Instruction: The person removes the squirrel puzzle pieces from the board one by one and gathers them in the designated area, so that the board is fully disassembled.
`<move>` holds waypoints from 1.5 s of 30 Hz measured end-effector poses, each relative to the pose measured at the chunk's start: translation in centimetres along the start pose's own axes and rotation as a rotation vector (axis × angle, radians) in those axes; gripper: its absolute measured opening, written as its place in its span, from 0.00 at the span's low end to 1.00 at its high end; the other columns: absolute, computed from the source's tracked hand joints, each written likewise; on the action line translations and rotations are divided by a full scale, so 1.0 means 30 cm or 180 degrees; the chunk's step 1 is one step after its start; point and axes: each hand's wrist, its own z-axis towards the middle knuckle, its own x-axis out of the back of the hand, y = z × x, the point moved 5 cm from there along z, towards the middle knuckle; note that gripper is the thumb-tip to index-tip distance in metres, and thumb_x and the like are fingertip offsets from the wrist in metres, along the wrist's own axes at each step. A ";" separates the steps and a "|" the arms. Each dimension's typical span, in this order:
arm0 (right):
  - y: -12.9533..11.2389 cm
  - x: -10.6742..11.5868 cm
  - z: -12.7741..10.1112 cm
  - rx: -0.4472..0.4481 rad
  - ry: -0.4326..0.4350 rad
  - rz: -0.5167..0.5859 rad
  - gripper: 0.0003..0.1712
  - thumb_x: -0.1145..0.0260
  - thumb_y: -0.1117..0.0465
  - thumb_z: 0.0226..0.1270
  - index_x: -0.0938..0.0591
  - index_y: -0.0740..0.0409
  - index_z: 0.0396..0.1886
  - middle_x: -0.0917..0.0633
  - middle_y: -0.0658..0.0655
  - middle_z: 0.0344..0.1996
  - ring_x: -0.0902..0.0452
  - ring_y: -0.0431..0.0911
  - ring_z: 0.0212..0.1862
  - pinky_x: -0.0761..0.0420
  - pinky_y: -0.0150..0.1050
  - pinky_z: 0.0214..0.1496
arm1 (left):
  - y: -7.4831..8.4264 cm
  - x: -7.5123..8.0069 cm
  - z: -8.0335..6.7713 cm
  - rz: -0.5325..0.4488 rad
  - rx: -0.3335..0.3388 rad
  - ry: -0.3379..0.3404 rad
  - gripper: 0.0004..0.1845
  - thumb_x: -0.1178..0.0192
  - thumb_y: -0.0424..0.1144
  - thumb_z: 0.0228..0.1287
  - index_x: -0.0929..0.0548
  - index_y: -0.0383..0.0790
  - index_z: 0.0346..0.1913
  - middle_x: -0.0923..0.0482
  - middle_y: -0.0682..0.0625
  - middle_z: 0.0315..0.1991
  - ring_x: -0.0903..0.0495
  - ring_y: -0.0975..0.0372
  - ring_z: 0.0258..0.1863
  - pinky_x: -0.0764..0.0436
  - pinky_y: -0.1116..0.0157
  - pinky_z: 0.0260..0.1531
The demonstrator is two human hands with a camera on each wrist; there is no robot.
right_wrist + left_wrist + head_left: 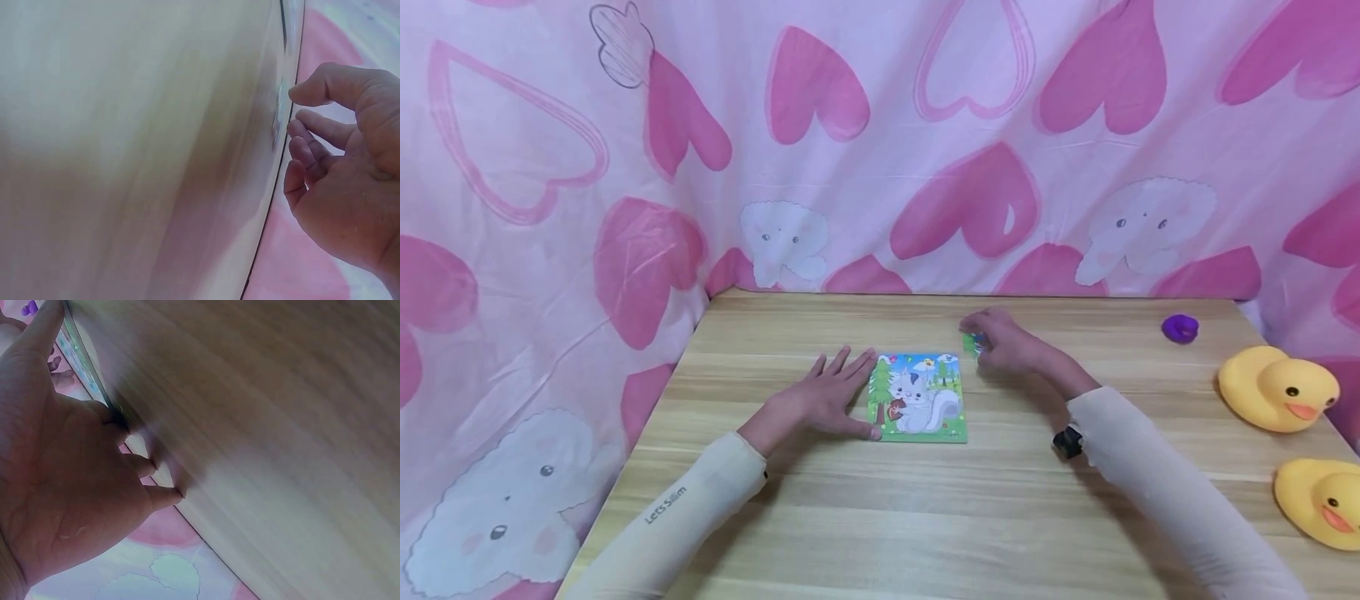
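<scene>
A square picture board (919,398) printed with a white squirrel and a tree lies on the table in the head view. My left hand (831,398) rests flat beside it, fingers spread, with thumb and fingertips right at the board's left edge. Beyond the board's top right corner, a small green and blue printed piece (970,345) lies on the table, partly hidden by my right hand (1009,343). The thumb and bent fingers stand either side of the piece. In the right wrist view, a gap shows between the thumb (315,87) and the fingers.
Two yellow rubber ducks (1273,390) stand along the table's right side, with a small purple toy (1181,328) behind them. Pink cloth printed with hearts (964,208) hangs behind and to the left of the wooden table (910,525).
</scene>
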 end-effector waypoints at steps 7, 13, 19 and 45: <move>-0.082 -0.045 -0.014 0.0244 -0.0085 0.0036 0.43 0.28 0.72 0.54 0.26 0.61 0.73 0.24 0.61 0.69 0.35 0.57 0.71 0.25 0.59 0.73 | 0.005 0.003 0.002 0.0037 -0.0010 -0.0017 0.69 0.40 0.81 0.57 0.65 0.53 0.87 0.71 0.57 0.89 0.73 0.48 0.88 0.65 0.39 0.85; -0.159 -0.087 -0.014 0.0413 -0.0186 0.0025 0.38 0.24 0.62 0.63 0.24 0.60 0.73 0.22 0.59 0.68 0.33 0.55 0.69 0.24 0.57 0.72 | 0.008 0.010 0.005 0.0085 0.0029 -0.0072 0.69 0.40 0.82 0.57 0.67 0.53 0.87 0.72 0.57 0.89 0.72 0.47 0.88 0.65 0.38 0.85; -0.209 -0.127 -0.013 0.0513 -0.0335 -0.0020 0.37 0.22 0.54 0.65 0.23 0.56 0.73 0.21 0.57 0.66 0.32 0.53 0.67 0.24 0.55 0.71 | 0.010 0.013 0.005 0.0102 0.0022 -0.0101 0.69 0.39 0.80 0.58 0.67 0.51 0.87 0.72 0.57 0.89 0.72 0.47 0.88 0.64 0.38 0.85; -0.281 -0.160 0.037 0.0338 -0.0389 -0.0588 0.36 0.16 0.53 0.58 0.19 0.58 0.65 0.20 0.56 0.56 0.28 0.51 0.59 0.20 0.48 0.65 | 0.012 0.018 0.004 0.0060 -0.0018 -0.0074 0.69 0.38 0.79 0.59 0.67 0.51 0.87 0.71 0.56 0.89 0.72 0.46 0.88 0.64 0.37 0.85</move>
